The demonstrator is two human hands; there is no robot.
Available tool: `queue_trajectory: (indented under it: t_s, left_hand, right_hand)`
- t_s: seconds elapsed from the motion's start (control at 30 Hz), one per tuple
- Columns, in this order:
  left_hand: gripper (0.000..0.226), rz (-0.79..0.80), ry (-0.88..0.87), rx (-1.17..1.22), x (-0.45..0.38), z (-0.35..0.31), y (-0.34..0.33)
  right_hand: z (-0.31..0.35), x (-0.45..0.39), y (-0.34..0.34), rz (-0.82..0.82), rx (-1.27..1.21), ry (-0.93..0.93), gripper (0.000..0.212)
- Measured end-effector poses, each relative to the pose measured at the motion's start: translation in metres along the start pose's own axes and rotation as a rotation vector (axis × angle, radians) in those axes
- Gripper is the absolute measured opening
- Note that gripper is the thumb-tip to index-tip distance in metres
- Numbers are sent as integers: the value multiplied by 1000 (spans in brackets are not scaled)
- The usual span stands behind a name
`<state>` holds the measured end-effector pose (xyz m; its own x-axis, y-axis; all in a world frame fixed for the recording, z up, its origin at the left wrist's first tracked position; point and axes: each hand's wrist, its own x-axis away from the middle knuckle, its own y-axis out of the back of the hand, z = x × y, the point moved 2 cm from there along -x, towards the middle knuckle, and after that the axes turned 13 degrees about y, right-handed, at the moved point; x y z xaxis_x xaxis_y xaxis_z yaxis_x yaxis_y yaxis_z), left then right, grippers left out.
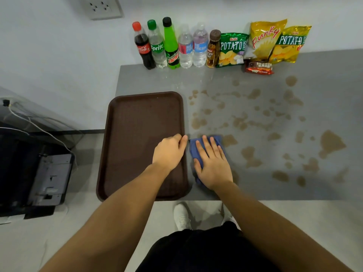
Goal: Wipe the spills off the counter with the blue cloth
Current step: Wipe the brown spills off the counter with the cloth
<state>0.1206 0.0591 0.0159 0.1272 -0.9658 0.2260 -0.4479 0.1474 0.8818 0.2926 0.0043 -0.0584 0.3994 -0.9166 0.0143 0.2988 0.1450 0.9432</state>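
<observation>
The blue cloth [195, 149] lies on the grey counter [265, 193] just right of the brown tray, mostly covered by my right hand [213, 163], which presses flat on it with fingers spread. My left hand [170, 152] rests on the right rim of the brown tray [137, 124], fingers curled over the edge. Brown spills [332, 143] in many blotches spread over the counter to the right of the cloth and beyond it, from the middle to the far right.
Several drink bottles [170, 44] and snack bags [265, 40] line the wall at the back of the counter. A dark machine [49, 179] with cables sits on the floor to the left. The counter's front edge runs just below my wrists.
</observation>
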Motion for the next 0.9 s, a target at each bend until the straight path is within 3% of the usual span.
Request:
queue_trajectory:
  t_s: [0.43, 0.73, 0.9]
  left_hand:
    - [48, -8, -42, 53, 14, -11, -9]
    - [46, 5, -58, 90, 19, -26, -17]
    - [46, 3, -47, 86, 21, -34, -24]
  right_hand:
    - [-90, 51, 29, 13, 10, -191, 65]
    - [-31, 66, 8, -28, 96, -271, 68]
    - [-27, 39, 10, -27, 83, -199, 69]
